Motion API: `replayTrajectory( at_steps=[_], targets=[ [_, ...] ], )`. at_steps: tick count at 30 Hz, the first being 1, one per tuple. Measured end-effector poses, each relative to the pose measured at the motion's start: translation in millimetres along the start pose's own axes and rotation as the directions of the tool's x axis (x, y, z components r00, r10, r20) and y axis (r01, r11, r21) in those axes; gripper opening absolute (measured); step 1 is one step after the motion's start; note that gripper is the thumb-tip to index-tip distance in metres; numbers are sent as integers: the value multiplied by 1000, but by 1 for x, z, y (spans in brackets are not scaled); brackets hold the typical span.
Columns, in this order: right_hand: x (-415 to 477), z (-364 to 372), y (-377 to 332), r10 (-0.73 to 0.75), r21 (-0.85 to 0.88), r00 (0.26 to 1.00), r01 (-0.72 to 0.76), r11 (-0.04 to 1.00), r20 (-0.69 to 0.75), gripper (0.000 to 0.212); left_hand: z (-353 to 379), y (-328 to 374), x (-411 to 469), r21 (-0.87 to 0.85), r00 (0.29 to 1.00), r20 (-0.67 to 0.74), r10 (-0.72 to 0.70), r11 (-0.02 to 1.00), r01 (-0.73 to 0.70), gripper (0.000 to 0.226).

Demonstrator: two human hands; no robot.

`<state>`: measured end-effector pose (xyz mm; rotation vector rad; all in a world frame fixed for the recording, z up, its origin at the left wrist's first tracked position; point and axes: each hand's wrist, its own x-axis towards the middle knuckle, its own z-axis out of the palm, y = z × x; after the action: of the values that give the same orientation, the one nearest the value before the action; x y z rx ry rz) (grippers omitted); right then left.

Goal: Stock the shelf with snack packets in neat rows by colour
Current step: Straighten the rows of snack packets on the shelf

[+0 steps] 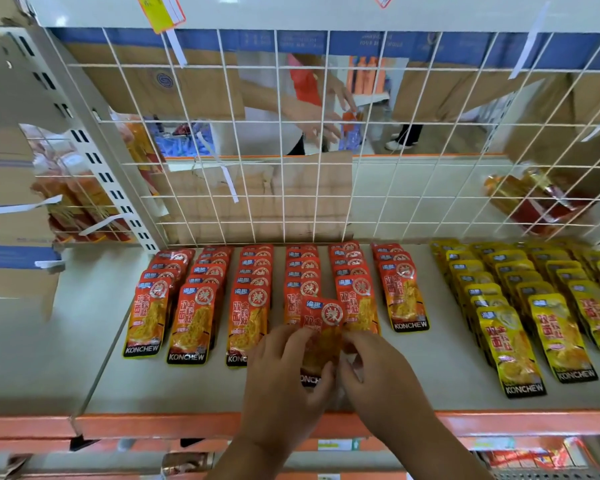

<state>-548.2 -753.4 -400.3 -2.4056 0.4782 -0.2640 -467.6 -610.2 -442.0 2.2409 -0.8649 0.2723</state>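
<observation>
Both of my hands are on one red packet [321,323], holding it just above the shelf [187,386]. My left hand [284,379] has its fingers curled over the packet's left edge, with the thumb tucked against its lower end near the printed brand band. My right hand [378,379] pinches the right edge between bent fingers and thumb. Neither hand is spread flat, and both grip this same packet. It sticks out forward from my fingertips, label up, and its top end overlaps the front of the fourth and fifth red rows [201,299] straight ahead of my hands. Those rows run away from me, six of them side by side, each a file of overlapping packets. Three lie ahead and to the left of my left hand, and the sixth is ahead and to the right of my right hand. Farther right of my right hand, across a bare strip of shelf, are the yellow rows [520,306], laid out in the same overlapping way. Beneath my wrists runs the shelf's orange lip [153,424]. Beyond the far ends of the rows a white wire grid [291,168] stands upright. Behind it are a sheet of cardboard [274,202] and part of another person [291,109].
</observation>
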Motion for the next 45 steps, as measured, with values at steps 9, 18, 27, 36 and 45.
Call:
replayTrajectory(
  at_steps=[9,18,27,36,45],
  targets=[
    [-1,6,8,211,-21,975,-213,977,-67,65,-4,2,0,29,973,121,195,979,-200,40],
    [8,2,14,266,-107,946,-288,951,-187,75,-9,6,3,43,981,141,130,990,-137,46],
    [34,-39,59,409,-36,834,-453,891,-371,64,-7,5,3,79,987,130,99,991,-110,42],
    [47,-35,69,462,25,785,-497,867,-412,61,-1,4,4,124,989,85,123,983,-133,41],
    [49,-32,71,465,-16,783,-517,856,-412,65,-2,5,4,120,989,89,119,984,-129,42]
  ],
)
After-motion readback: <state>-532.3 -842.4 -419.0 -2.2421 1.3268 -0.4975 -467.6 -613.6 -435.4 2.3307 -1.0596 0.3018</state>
